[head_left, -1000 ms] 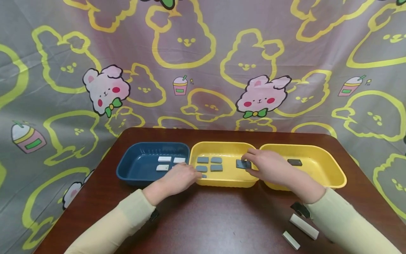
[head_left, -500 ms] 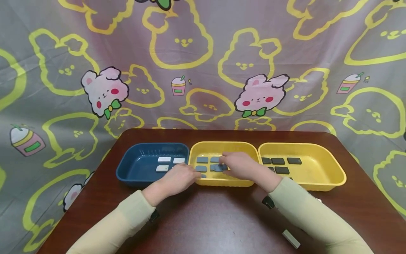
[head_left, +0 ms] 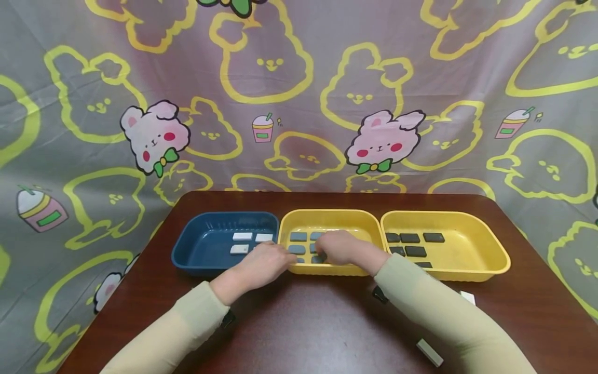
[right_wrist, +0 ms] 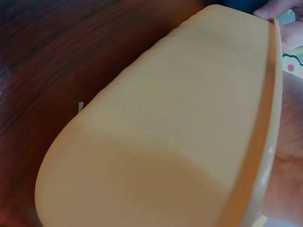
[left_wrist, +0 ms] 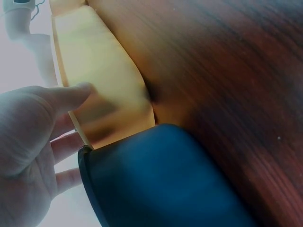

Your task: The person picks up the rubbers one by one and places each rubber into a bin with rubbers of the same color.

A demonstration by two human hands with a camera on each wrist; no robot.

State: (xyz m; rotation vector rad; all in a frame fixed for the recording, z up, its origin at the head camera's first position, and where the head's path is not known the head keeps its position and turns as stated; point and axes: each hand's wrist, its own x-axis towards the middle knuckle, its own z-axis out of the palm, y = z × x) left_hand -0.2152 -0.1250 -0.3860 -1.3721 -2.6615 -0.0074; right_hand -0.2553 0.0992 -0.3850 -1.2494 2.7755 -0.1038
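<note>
My left hand point(head_left: 267, 264) holds the near left corner of the middle yellow bin point(head_left: 352, 270). In the left wrist view, its thumb point(left_wrist: 73, 97) lies outside the wall, with fingers behind the rim. Inside the same bin, my right hand point(head_left: 338, 247) reaches down with its fingertips on a small grey block point(head_left: 318, 258). Around it lie several flat grey blocks, among them one at the back left point(head_left: 298, 236) and one in the front left point(head_left: 299, 260). The right wrist view shows mostly the bin's outer wall point(right_wrist: 156, 104), which hides the right fingers.
To the left stands a blue bin point(head_left: 205, 267) with several white blocks point(head_left: 242, 236). A second yellow bin point(head_left: 472, 272) on the right holds several black blocks point(head_left: 415, 251). Two pale blocks lie on the brown table, one point(head_left: 430, 352) at the front, another point(head_left: 467, 297) partly behind the right sleeve.
My right hand has carried a grey block leftward from the middle bin's right side, then down toward the front of the grey rows. The left hand stays in place.
</note>
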